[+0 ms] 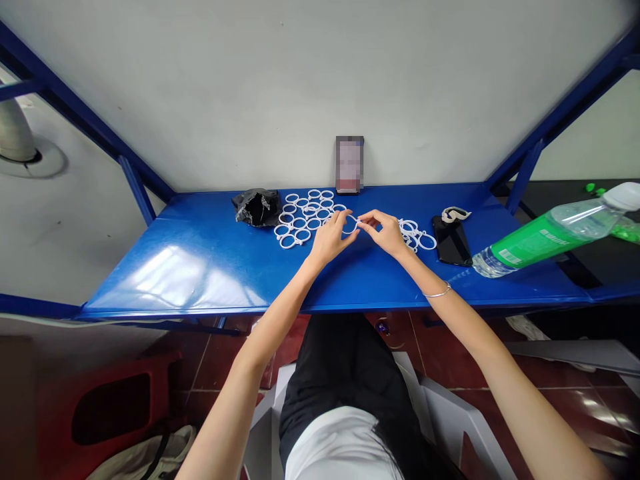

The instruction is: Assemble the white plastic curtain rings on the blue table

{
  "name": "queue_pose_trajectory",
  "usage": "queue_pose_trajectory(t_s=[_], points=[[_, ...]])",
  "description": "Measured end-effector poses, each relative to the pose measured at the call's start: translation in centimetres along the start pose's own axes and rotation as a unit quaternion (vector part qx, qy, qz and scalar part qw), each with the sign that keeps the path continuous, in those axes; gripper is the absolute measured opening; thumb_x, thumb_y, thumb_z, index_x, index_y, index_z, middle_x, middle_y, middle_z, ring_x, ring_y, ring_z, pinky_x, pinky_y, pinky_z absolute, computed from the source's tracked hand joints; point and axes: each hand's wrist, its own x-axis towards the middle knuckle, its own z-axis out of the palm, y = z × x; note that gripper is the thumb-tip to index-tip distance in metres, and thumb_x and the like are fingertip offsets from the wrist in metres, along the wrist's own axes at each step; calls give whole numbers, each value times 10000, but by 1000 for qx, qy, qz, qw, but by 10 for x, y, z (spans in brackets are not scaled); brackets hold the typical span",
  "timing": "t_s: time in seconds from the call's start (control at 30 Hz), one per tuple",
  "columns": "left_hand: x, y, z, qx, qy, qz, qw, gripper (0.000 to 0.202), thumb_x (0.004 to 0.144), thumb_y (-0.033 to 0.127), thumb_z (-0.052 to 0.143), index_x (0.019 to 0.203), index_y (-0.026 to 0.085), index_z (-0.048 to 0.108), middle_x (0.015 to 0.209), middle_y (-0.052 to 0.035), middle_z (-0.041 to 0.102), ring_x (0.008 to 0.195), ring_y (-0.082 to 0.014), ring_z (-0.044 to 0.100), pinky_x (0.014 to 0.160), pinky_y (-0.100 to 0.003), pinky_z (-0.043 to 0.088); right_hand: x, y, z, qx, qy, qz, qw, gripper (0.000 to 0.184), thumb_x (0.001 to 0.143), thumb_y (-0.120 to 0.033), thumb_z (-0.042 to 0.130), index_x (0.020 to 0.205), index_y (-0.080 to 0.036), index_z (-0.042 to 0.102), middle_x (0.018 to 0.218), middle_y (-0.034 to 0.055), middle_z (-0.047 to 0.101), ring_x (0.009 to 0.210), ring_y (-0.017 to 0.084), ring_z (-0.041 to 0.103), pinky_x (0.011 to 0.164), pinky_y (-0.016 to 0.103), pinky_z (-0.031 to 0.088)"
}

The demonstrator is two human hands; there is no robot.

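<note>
White, round, thin-rimmed plastic ring (357, 225) is seen in the head view, held between the two hands near the middle of the table (240, 263), whose top is blue. Its left side is spanned by the thumb and fingers of the left hand (330, 236); its right edge is pinched between the thumb and forefinger of the right hand (384, 230). Both grips are thus closed on the ring. Being round, it is given no long axis; the right fingertips are met at its right side. Just left of the left hand, a flat cluster of white plastic rings (302, 223) is laid out, nearer to that hand; whether the held ring is joined to it cannot be told. Beside the right hand, a loose heap of white plastic rings (411, 228) is seen.
</note>
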Motion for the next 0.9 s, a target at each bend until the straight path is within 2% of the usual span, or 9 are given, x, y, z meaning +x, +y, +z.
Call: queue_pose_trajectory(t_s=[0.13,0.33,0.5,0.67,0.77,0.83,0.9], points=[[1,-1,0,-2,15,-6,1000,432,917,360,615,1293,199,478,1139,-88,636,877,-167,663,618,-226,438,0,-2,-1,-1,8,2,1000,244,904,-450,626,963,-224,698,823,42,729,723,192,665,650,319,531],[1,-4,2,-6,-9,-25,1000,451,915,401,617,1295,187,502,1094,-79,661,850,-173,655,627,-233,440,0,-2,0,0,5,-1,1000,263,905,-460,619,982,-222,701,845,46,733,729,189,668,637,312,531],[2,-10,9,-129,-22,-12,991,422,898,422,631,1230,177,539,986,-42,663,745,-130,613,664,-234,472,1,-3,-1,12,5,-7,1000,261,895,-460,632,939,-214,707,858,54,734,695,184,658,620,314,533],[1,-14,25,-315,-39,-41,947,514,831,498,688,1190,164,534,914,-33,652,727,-134,618,650,-239,497,1,-3,-2,28,-3,-13,1000,248,881,-453,647,890,-211,701,860,50,734,668,175,647,617,314,533],[0,-13,38,-447,-72,-82,888,597,769,570,727,1155,169,511,915,-40,632,754,-149,646,626,-240,518,2,-3,-3,43,-20,-2,999,238,868,-444,659,855,-210,702,842,45,734,664,174,644,622,319,535],[-1,-14,44,-491,-89,-94,861,625,725,581,763,1122,171,506,884,-31,623,776,-152,653,647,-244,530,1,-2,-3,48,-38,5,998,228,855,-431,673,827,-207,704,822,45,728,654,175,638,615,321,533],[-1,-15,49,-508,-99,-90,851,636,697,579,786,1091,165,508,882,-31,624,768,-148,649,661,-255,534,1,-2,-4,49,-58,6,997,209,850,-408,681,820,-202,707,815,47,722,642,171,630,603,318,526]])
